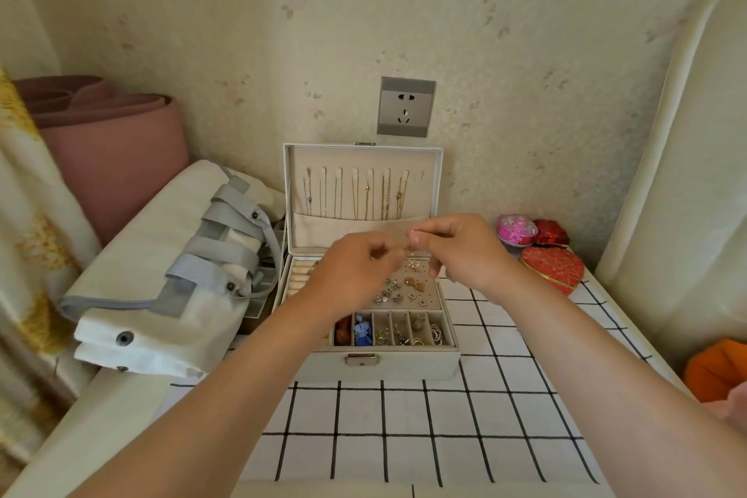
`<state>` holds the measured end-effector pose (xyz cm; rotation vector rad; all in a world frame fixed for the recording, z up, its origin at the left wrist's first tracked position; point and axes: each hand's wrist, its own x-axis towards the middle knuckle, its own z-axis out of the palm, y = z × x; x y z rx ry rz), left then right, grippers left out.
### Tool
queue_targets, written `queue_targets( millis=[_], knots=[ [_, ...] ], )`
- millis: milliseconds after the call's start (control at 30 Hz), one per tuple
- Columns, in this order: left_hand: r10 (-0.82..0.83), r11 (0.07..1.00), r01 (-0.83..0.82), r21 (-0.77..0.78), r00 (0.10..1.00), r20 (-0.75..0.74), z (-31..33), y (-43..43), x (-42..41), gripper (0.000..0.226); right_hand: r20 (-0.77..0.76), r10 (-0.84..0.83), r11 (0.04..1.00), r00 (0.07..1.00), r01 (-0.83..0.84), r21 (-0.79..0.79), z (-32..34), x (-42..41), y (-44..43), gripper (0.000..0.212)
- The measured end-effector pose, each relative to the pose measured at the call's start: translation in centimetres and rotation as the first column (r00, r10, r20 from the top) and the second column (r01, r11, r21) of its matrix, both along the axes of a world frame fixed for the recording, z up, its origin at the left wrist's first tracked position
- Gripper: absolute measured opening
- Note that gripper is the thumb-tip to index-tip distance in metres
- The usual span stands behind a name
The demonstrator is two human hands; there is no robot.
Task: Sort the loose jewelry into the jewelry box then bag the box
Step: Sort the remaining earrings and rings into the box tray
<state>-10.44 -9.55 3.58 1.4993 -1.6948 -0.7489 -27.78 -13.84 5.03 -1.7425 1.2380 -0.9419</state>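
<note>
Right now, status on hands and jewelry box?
Left hand and right hand meet over jewelry box, fingertips together, grip unclear. Lid open. Bag lies left of box.

The box [376, 366] stands at the table's [404, 437] back edge, lid upright against the wall [505, 53]. The bag [161, 275] lies just beside its left; three tins [553, 267] fill the back right corner. The front edge lies bare.
</note>
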Motion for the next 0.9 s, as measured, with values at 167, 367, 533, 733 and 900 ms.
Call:
queue_targets(
  millis=[167, 367, 533, 733, 900],
  knots=[
    [-0.249, 0.955, 0.292, -0.04, 0.873, 0.42, -2.2, 1.2, 0.2, 0.016, -0.095, -0.094, 0.994, 0.991, 0.099, 0.05, -1.5, -0.7, -0.6, 0.019],
    [-0.286, 0.926, 0.374, -0.05, 0.782, 0.553, -2.7, 2.0, 0.3, 0.027, -0.081, -0.125, 0.988, 0.989, 0.132, 0.082, -2.0, -2.0, -0.6, 0.017],
    [-0.294, 0.927, 0.37, -0.056, 0.813, 0.503, -2.5, 2.3, -0.2, 0.017, -0.041, -0.137, 0.986, 0.99, 0.14, 0.09, -2.3, -2.6, -0.5, 0.014],
    [-0.256, 0.935, 0.342, -0.099, 0.839, 0.48, -2.6, 1.5, -0.4, 0.015, -0.059, -0.173, 0.983, 0.983, 0.176, 0.051, -2.9, -2.9, -1.2, 0.012],
    [-0.091, 0.954, 0.212, -0.213, 0.88, 0.467, -2.5, -1.4, -0.6, 0.021, -0.158, -0.228, 0.972, 0.961, 0.215, -0.096, -4.2, -2.6, -2.1, 0.017]
  ],
)
